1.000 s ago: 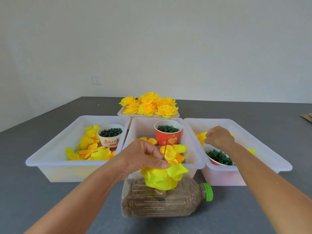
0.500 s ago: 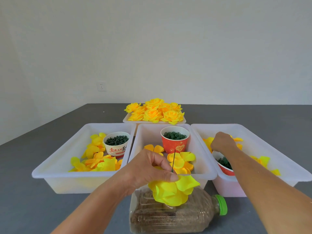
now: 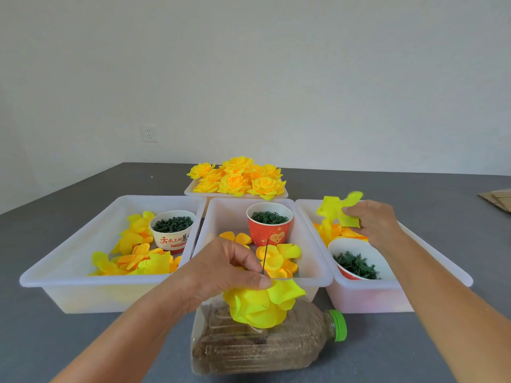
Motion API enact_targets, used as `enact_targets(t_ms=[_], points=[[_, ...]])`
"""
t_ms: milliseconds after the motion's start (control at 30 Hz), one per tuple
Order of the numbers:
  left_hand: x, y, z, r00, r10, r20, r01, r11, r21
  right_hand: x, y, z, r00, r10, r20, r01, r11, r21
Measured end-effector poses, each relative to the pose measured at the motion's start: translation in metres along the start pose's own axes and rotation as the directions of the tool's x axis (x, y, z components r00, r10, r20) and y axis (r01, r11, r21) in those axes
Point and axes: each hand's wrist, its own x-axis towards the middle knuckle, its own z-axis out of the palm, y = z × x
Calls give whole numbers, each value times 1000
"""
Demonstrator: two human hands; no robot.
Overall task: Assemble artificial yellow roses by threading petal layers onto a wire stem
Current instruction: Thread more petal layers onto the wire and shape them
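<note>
We note the wire stem (image 3: 264, 257) standing near-upright out of our left hand (image 3: 221, 269), which pinches it just above the stacked petal layers (image 3: 260, 304). Our right hand (image 3: 372, 223) pinches a loose petal layer (image 3: 338, 208), up and to the right of that stem tip, well apart. Right forearm extended over the right tub (image 3: 442, 268); we judge threading comes next.

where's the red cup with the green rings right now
The red cup stands upright at the back of the middle bin, just behind the wire stem held in the left hand.
</note>
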Motion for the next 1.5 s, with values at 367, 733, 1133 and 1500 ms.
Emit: enact_targets(t_ms=[367,733,1133,1500], points=[[-1,-5,-2,999,-4,39,4,1000,-24,-67,-24,12,912,-62,406,62,998,13],[1,17,-19,955,44,-292,-66,995,-68,-119,-47,38,784,-141,604,192,981,-21],[22,54,-12,958,-69,-277,-38,931,-364,-128,-64,64,714,-131,687,174,985,7],[23,74,-8,945,-27,-327,-86,942,-325,-136,-86,72,799,-178,574,207,978,14]])
